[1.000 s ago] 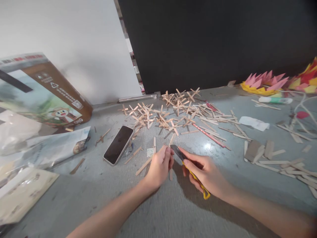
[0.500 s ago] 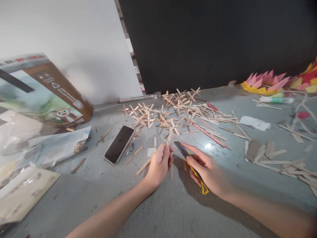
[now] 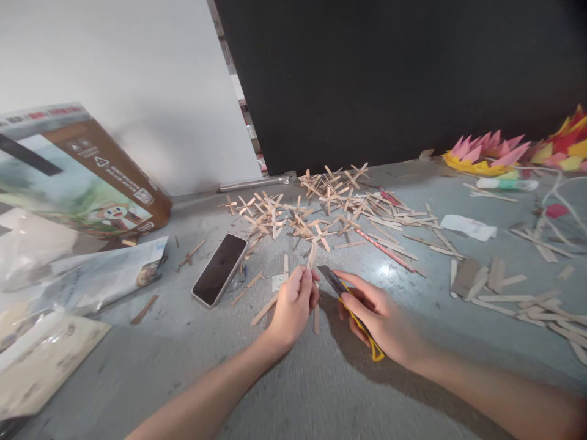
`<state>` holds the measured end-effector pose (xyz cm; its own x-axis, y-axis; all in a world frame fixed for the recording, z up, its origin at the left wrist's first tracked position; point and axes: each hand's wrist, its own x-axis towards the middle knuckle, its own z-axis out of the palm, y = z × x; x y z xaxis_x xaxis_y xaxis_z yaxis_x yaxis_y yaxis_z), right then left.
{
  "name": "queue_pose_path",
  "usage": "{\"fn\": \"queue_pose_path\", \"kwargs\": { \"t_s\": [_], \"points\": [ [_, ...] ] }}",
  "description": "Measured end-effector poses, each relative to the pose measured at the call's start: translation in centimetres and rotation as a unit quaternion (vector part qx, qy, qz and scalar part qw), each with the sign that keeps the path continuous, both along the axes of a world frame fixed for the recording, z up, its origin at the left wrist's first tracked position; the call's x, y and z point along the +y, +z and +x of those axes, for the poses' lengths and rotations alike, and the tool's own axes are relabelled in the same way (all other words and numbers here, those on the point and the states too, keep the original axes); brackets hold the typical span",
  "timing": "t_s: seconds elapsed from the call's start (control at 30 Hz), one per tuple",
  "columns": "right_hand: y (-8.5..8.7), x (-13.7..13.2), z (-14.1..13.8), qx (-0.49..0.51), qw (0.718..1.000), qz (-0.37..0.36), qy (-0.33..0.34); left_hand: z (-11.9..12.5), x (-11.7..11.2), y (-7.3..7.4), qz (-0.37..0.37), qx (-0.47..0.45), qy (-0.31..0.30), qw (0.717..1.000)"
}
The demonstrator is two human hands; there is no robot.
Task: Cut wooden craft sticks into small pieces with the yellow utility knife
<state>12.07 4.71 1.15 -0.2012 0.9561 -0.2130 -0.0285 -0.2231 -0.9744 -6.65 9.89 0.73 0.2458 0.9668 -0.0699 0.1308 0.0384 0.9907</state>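
A craft workspace: glued stick crosses (image 3: 316, 205), paper flowers (image 3: 488, 153) litter the floor.

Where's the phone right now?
In the head view the phone lies face up on the grey table, left of the left hand, between the wooden stick pile and the plastic bag.

Grey floor (image 3: 321, 391) strewn with wooden sticks (image 3: 321, 211), phone (image 3: 219, 269), printed box (image 3: 77, 177).

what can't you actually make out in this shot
- Head view: lower part of the wooden stick is hidden inside the left hand.
- Utility knife body is mostly covered by the right hand.
- Print on the cardboard box is too small; the left edge cuts it off.
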Motion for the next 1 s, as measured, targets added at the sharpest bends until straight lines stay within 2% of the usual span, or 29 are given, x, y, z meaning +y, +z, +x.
{"fn": "queue_pose_path", "kwargs": {
  "t_s": [1.0],
  "points": [
    [-0.08,-0.04,0.08,0.003,1.0,0.0,0.027,0.01,-0.01,0.1,0.005,0.003,-0.004,1.0]
  ]
}}
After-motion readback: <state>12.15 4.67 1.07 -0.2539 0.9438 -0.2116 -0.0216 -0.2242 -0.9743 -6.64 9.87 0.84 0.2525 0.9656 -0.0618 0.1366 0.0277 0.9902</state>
